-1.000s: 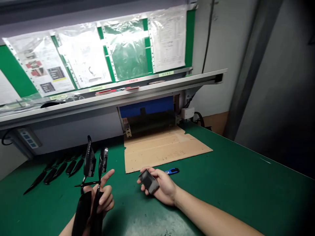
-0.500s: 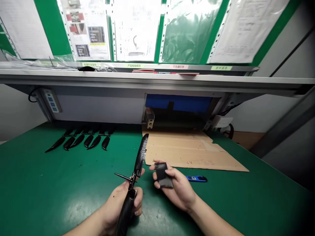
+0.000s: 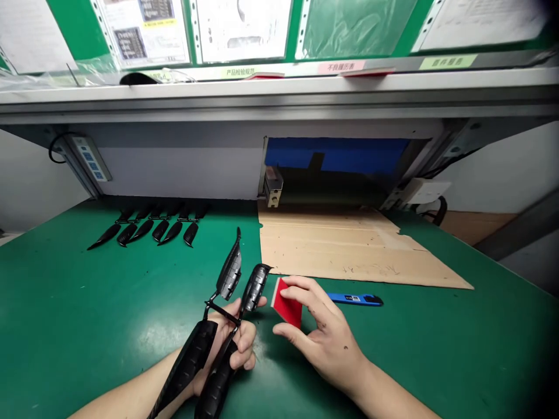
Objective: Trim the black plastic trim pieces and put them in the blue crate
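Note:
My left hand is closed around a black moulded plastic part, held up over the green bench. The part has curved, ribbed blades joined in the middle by a thin crossbar; its near ends reach the lower picture edge. To its right, my right hand grips a small square pad, its red face and pale edge showing. The fingers rest on the upper part of the pad, with the thumb low by its bottom corner. A small gap separates pad and black part.
Several similar black parts lie in a row at the back left of the green bench. A flat cardboard sheet covers the back right. Close behind my right hand lies a blue-handled tool. A shelf spans overhead.
My left hand has turned the black part, so both pairs of blades now face me. My right hand has flipped the pad from its dark face to its red one. The camera view has shifted.

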Tool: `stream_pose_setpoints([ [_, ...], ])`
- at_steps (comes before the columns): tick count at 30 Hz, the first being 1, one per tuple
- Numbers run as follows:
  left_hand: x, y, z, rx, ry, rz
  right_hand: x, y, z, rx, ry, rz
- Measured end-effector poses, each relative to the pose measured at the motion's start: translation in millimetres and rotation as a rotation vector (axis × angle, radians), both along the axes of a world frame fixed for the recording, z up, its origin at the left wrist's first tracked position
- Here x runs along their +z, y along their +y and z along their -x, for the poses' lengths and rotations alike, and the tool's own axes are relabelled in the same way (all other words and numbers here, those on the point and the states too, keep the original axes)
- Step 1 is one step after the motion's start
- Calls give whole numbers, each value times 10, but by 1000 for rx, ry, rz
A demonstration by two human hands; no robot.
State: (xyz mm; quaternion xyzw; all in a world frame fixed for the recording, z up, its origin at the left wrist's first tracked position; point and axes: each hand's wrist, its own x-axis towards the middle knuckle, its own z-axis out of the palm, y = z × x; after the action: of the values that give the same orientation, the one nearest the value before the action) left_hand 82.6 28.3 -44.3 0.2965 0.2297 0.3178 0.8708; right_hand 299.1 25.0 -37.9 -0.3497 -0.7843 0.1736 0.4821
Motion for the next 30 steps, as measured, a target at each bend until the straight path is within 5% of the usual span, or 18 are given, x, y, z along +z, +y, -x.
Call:
stream_pose_setpoints([
  [3, -47, -33, -18, -122, 93, -6, 25, -18, -4, 27, -111, -109],
  [13, -111, -36, -51, -94, 112, 34, -70, -58, 121, 173, -305, -229],
  [17, -105, -38, -43, -94, 112, 21, -56, -35, 147, 62, -246, -250],
  [19, -108, -41, -42, -98, 113, 23, -50, -29, 153, 127, -251, -278],
  [24, -103, -41, -42, -109, 98, 29, -46, -47, 161, 88, -215, -235],
  [27, -87, -30, -42, -95, 99, 51, -53, -59, 173, 181, -269, -219],
  [30, -79, -16, -36, -104, 99, 40, -56, -59, 172, 97, -235, -192],
])
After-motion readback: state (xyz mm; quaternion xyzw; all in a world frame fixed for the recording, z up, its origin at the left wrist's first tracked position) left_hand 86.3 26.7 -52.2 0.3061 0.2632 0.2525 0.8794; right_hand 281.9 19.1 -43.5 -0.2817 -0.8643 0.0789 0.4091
